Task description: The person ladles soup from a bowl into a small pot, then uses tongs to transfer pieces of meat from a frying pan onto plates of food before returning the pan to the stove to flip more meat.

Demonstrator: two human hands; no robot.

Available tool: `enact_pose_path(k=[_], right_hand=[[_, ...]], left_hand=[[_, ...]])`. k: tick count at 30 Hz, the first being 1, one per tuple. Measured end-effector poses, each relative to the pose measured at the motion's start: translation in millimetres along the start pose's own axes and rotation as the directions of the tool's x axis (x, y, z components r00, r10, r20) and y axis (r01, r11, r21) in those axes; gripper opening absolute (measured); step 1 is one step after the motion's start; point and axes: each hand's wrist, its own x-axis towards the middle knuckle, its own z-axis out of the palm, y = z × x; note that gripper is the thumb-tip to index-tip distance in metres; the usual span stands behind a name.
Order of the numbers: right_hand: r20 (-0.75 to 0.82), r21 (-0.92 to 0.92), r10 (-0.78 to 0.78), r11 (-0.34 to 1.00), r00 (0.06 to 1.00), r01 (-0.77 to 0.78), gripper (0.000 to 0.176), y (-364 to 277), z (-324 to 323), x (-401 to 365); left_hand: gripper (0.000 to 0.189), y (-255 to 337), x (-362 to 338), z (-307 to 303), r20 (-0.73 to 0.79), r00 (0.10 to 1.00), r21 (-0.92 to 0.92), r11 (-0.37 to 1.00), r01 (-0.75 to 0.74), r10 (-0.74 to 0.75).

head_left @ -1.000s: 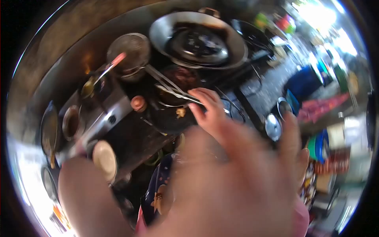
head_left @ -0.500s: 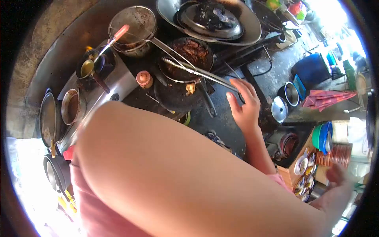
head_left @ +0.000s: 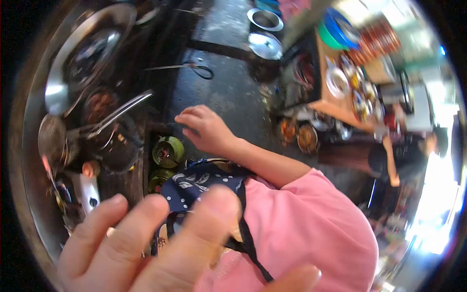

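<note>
Close to the lens, my left hand (head_left: 160, 243) is large and slightly blurred, its fingers spread and holding nothing. My right hand (head_left: 209, 129) hangs with loosely bent fingers, thumb apart, above the dark floor in front of the stove; nothing shows in it. To its left, long metal tongs (head_left: 124, 112) lie across the frying pans, apart from my fingers. Browned food (head_left: 101, 103) is in one dark pan. Another pan (head_left: 114, 158) sits below it, beside a wire strainer (head_left: 52, 138) and a small orange-brown bottle (head_left: 91, 169). My dark patterned apron (head_left: 187, 187) shows between my hands.
A large metal wok (head_left: 58, 97) stands at the upper left. Under the stove edge is a green round object (head_left: 168, 152). A wooden table (head_left: 318, 106) holds plates and basins (head_left: 333, 36). Pots of orange food (head_left: 307, 137) stand below. Another person (head_left: 408, 153) is at right.
The view has swung to the right. My right hand, earlier at the tongs' handle end, is now apart from them. My left hand has come in front of the lens.
</note>
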Motion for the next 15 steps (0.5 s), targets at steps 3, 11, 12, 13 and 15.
enact_pose_path(k=[3,11,12,13,15], right_hand=[[0.022,-0.025,0.137,0.99,0.99,-0.136,0.034,25,-23,-66],[-0.04,-0.047,0.433,0.899,0.9,-0.435,0.031,77,-111,-207],[-0.052,-0.052,0.452,0.889,0.891,-0.454,0.031,78,-126,-215],[-0.068,-0.068,0.471,0.878,0.88,-0.475,0.031,82,-136,-225],[-0.064,-0.091,0.523,0.845,0.85,-0.527,0.033,85,-154,-237]], left_hand=[[0.035,-8,62,41,-0.429,0.814,0.01,0.903,-0.43,0.392],[0.046,88,179,66,0.179,0.932,-0.198,0.94,-0.279,0.314],[0.045,102,194,70,0.228,0.904,-0.217,0.924,-0.315,0.362],[0.044,114,207,73,0.266,0.88,-0.238,0.912,-0.335,0.393],[0.041,138,224,81,0.293,0.841,-0.271,0.883,-0.382,0.454]])
